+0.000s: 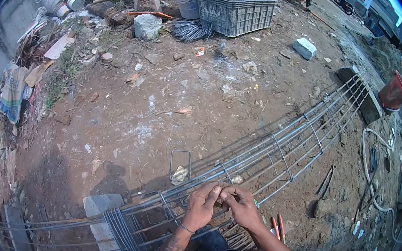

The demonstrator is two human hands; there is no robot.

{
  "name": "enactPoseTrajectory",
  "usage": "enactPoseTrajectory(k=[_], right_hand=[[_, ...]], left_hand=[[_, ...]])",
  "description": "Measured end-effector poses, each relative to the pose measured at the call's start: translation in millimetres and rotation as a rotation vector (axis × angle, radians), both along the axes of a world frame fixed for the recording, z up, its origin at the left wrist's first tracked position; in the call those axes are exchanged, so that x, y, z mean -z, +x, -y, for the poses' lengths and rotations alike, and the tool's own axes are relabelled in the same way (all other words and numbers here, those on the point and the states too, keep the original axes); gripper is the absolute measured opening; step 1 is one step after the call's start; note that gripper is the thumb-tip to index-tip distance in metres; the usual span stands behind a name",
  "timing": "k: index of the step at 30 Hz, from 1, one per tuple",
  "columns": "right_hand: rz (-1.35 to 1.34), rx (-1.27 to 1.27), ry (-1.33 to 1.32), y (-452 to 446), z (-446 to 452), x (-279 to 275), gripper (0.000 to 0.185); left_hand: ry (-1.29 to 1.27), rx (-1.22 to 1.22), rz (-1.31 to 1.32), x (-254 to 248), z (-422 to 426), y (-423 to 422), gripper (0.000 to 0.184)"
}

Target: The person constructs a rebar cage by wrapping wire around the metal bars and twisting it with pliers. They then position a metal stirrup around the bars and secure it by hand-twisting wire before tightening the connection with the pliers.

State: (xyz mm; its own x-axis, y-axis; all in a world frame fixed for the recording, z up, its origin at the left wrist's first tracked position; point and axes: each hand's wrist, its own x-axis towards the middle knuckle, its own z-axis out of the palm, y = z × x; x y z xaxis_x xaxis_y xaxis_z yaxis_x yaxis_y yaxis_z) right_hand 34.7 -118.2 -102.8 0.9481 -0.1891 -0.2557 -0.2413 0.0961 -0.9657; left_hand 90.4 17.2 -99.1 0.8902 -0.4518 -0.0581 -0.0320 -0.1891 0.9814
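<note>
A long cage of steel reinforcing bars (283,148) runs from the lower left to the upper right, with rectangular stirrups around it. My left hand (200,203) and my right hand (241,206) meet over the near side of the cage. Thumbs and fingers are pinched close together; whatever lies between them is too small or hidden to make out. Several stirrups (122,234) are bunched on the bars to the left of my hands. A tool with red handles (278,228) lies to the right of my right forearm.
One loose stirrup (181,152) lies on the dirt beyond the cage. Concrete blocks (101,203) sit under the bars. A dark pincer-like tool (326,181) and a pale hose (365,160) lie right. A plastic crate (237,14), buckets and a wire coil (191,30) stand at the back.
</note>
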Motion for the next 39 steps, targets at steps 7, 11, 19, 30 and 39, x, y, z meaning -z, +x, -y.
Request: enactPoseTrajectory(k=[7, 11, 19, 30, 39], right_hand=[[0.066, 0.087, -0.224, 0, 0, 3, 0.014], [-0.019, 0.11, -0.1, -4, -4, -8, 0.013], [-0.026, 0.163, 0.0, 1, 3, -9, 0.011], [-0.119, 0.12, 0.186, 5, 14, -2, 0.016], [0.063, 0.291, 0.209, 15, 15, 0, 0.015]], left_hand=[[0.039, 0.074, 0.022, 2, 1, 0, 0.032], [0.118, 0.099, -0.06, -6, -3, -3, 0.031], [0.072, 0.151, 0.04, -1, 0, -2, 0.028], [0.187, 0.25, 0.011, 14, 1, 0, 0.032], [0.117, 0.356, 0.084, 19, 8, -8, 0.048]])
